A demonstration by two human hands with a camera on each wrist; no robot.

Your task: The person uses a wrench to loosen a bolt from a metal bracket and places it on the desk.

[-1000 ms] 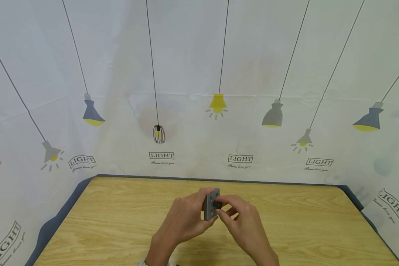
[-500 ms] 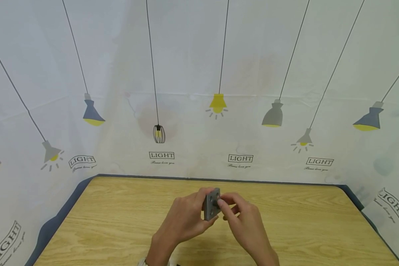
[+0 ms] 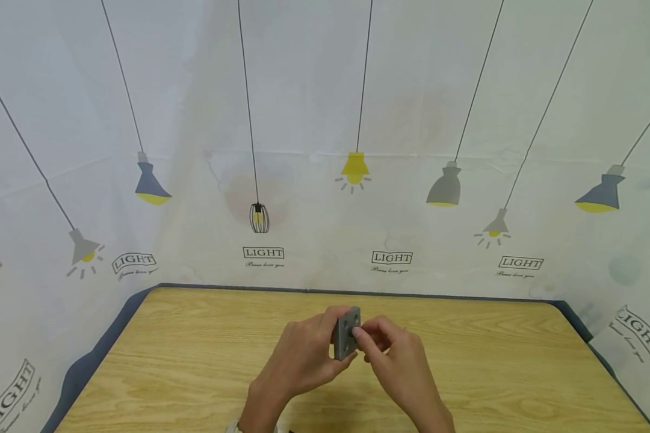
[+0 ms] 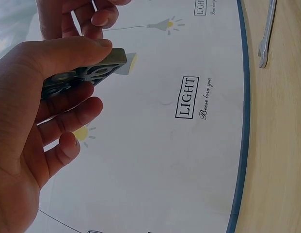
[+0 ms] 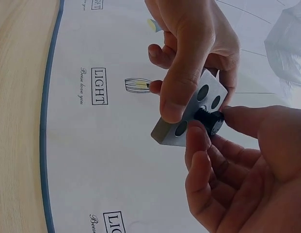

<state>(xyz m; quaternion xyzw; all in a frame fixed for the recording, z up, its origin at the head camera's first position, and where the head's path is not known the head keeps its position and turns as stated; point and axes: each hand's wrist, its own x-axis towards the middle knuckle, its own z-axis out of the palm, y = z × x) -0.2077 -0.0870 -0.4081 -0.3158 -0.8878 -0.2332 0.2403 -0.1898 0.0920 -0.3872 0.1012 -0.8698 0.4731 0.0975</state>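
Fingers of both hands grasping one grey plate above the table.
Right hand fingertips pinch a small black knob seated against the plate's holed face. Left hand clamps the grey plate on edge between thumb and fingers, held aloft over the wooden table. A metal wrench lies on the tabletop, well apart.

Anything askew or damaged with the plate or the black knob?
Nothing stands out. The left hand holds the grey plate on edge, holes intact; the right hand pinches the black knob at one hole. A wrench lies on the table.
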